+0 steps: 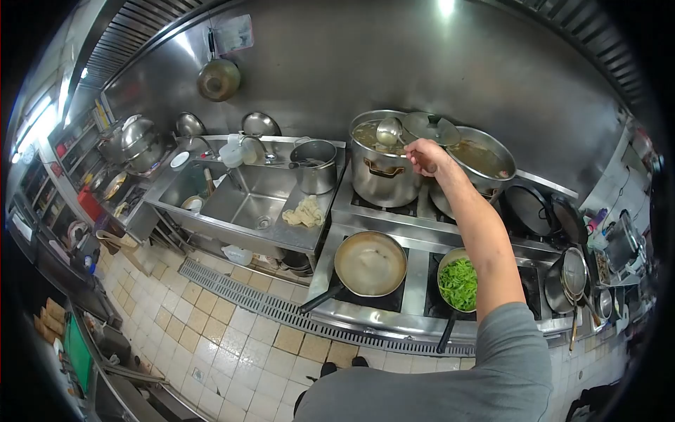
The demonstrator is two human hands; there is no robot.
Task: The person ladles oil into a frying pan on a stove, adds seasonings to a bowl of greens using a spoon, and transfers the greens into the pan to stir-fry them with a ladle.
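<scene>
My right hand [425, 157] reaches over the back burners, closed around the handle of a metal ladle [389, 131]. The ladle's bowl is over the left stockpot [385, 176], at or just above the broth; I cannot tell which. Beside it stands a second large pot [484, 151] of brownish liquid, with a glass lid [431, 129] at its left rim. Below my forearm, a pan of chopped leafy greens [458, 285] sits on a front burner, partly hidden by my arm. To its left rests a light-coloured frying pan [370, 264]. My left hand is out of view.
Left of the stove is a steel sink [256, 204] with a pot [313, 167] and a crumpled cloth [304, 212] on its right side. Dark pans [527, 209] and stacked pots [564, 280] stand at the right. A floor drain grate [246, 288] runs along the stove's front.
</scene>
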